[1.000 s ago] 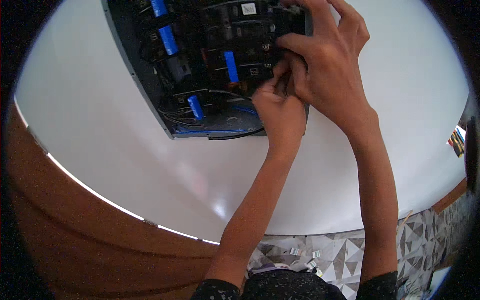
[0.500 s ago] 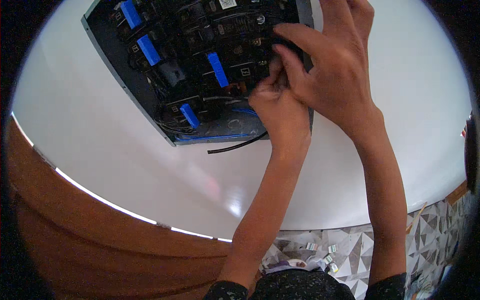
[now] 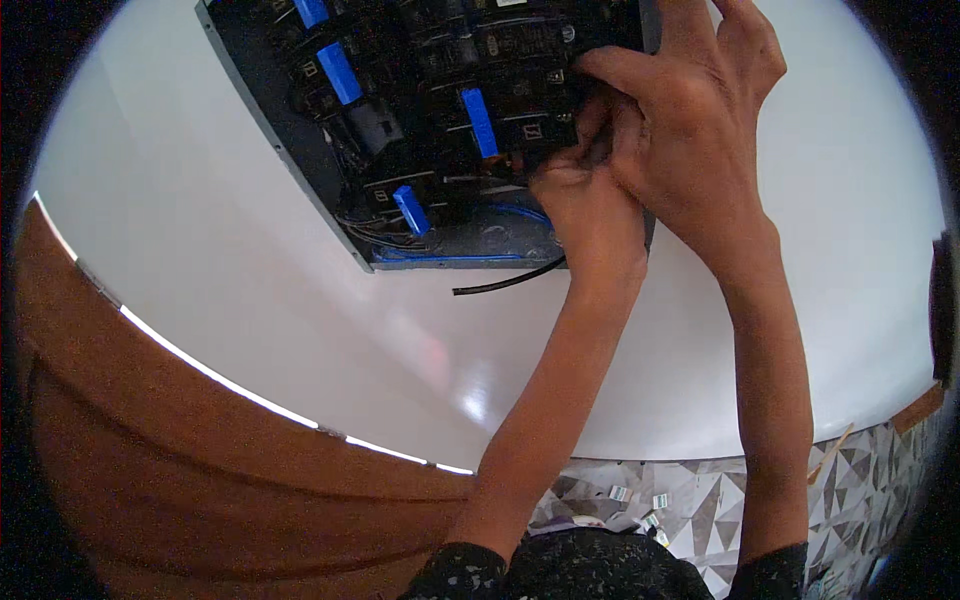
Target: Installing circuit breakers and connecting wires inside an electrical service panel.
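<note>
A grey metal breaker box [image 3: 270,135] lies on a white surface, fitted with rows of black circuit breakers [image 3: 530,128] with blue switch levers [image 3: 479,124]. My left hand [image 3: 592,190] reaches into its lower right part, beside the lowest breakers on that side. Its fingers are curled closed, and whatever they grip is hidden. Over the box's right side spreads my right hand [image 3: 695,125], fingers apart, the thumb close against my left fingers. A black cable [image 3: 508,288] sticks out past the bottom edge, below my left wrist. Blue wires [image 3: 450,258] run along the inside bottom.
The white surface [image 3: 350,340] curves around the box on both sides. Brown wooden panelling [image 3: 200,460] stands at lower left. Below, a floor with a grey and white triangle pattern [image 3: 700,500] holds a few small labelled packets [image 3: 620,494].
The box and both hands now appear farther right and slightly higher in view. My left fingers sit deeper behind my right thumb. The right hand keeps its spread shape.
</note>
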Tool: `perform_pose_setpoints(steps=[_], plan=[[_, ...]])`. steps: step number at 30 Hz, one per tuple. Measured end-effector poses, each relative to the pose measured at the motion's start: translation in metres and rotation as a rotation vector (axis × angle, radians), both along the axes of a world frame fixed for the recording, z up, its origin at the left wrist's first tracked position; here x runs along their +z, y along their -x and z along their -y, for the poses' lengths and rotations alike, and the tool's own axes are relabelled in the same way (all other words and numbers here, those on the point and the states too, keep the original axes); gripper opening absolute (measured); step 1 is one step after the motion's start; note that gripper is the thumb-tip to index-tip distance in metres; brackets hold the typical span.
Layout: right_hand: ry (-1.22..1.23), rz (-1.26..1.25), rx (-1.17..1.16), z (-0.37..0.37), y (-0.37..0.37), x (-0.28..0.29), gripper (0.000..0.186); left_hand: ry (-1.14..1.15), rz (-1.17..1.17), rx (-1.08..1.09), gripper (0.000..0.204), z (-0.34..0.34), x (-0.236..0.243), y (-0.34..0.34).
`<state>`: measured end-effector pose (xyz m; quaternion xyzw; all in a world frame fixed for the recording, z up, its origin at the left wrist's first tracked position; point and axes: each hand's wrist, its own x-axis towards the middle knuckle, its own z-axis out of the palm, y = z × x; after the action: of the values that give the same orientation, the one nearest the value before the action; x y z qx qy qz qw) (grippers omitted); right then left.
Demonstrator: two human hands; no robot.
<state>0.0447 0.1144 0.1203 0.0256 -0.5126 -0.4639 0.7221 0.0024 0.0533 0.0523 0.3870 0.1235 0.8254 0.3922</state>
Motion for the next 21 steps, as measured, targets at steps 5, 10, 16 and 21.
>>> perform_pose_setpoints(steps=[5, 10, 16, 21], plan=[[-0.009, 0.155, 0.324, 0.026, -0.001, 0.004, 0.015, 0.105, 0.033, -0.026, 0.022, 0.008, 0.004, -0.001], [0.639, 0.208, -0.117, 0.080, -0.029, 0.002, 0.015, 0.065, 0.076, -0.121, 0.024, 0.006, 0.008, 0.002], [0.221, 0.056, -0.224, 0.067, -0.023, 0.011, 0.017, 0.098, 0.075, -0.132, 0.028, 0.004, 0.007, 0.003], [0.688, 0.304, -0.348, 0.061, -0.035, -0.010, 0.016, 0.158, 0.027, -0.056, 0.030, 0.005, 0.006, 0.001]])
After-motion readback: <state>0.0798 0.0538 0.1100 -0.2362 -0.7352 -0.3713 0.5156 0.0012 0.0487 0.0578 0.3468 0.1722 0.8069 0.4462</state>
